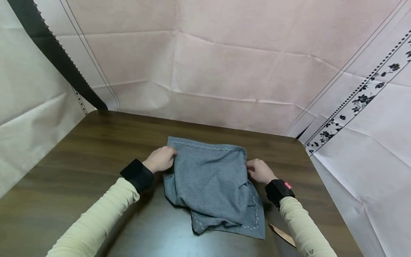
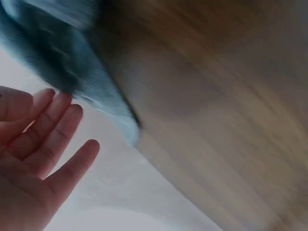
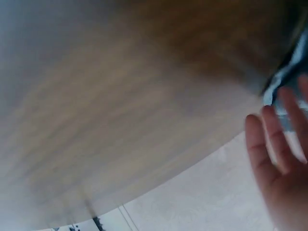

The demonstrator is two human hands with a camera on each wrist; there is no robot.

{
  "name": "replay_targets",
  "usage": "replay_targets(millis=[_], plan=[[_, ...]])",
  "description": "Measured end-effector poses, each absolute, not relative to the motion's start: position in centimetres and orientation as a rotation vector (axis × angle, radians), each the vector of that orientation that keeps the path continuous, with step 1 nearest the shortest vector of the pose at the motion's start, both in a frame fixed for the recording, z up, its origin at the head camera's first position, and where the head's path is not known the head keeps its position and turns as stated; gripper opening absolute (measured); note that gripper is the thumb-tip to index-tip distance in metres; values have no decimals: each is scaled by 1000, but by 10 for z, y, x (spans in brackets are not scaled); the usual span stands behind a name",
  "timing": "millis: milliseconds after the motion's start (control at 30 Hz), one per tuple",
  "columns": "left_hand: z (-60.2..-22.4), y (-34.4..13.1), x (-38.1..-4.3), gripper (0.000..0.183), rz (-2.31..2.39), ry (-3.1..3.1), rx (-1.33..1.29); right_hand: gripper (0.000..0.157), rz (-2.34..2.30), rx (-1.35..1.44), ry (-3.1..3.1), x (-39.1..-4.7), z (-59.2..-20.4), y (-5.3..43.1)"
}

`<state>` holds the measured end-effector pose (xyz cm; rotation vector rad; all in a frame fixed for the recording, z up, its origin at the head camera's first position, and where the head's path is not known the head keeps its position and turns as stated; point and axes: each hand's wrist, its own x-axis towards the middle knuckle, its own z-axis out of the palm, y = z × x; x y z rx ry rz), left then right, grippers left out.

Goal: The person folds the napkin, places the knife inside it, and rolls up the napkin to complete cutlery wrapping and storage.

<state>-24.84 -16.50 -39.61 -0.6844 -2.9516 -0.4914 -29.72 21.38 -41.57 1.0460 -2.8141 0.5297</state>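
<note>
A grey-blue cloth [image 1: 210, 178] with pale stitching near its hem lies rumpled and partly doubled over on the dark wooden table. At its left edge, my left hand [image 1: 160, 159] has its fingertips against or very near the fabric. The left wrist view shows those fingers [image 2: 62, 125] extended, the thumb apart from them, and no fabric between. Across the cloth, my right hand [image 1: 260, 170] is at the right edge. Its visible fingers [image 3: 274, 144] look nearly straight in the right wrist view; the thumb is out of frame there. Both wrist views are blurred.
A thin, pointed, wood-coloured piece [image 1: 282, 235] lies beside the right forearm, partly hidden by the sleeve. The wooden table [image 1: 80, 171] ends at a back edge behind the cloth. Pale, creased sheeting [image 1: 224, 71] with printed borders hangs around it.
</note>
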Motion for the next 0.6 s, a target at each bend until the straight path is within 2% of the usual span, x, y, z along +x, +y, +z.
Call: replay_targets(millis=[100, 200, 400, 600], plan=[[-401, -174, -255, 31, -437, -3077, -659, 18, 451, 1303, -2733, -296, -424, 212], [-407, -177, -259, 37, -344, -3143, -698, 18, 403, 1360, -2727, -295, -427, 208], [-412, -173, -259, 35, -139, -3160, -634, 10, 183, 1137, -2771, -296, -424, 211], [-411, -176, -259, 35, 18, -3157, -476, 16, -34, 788, -2871, -303, -425, 226]])
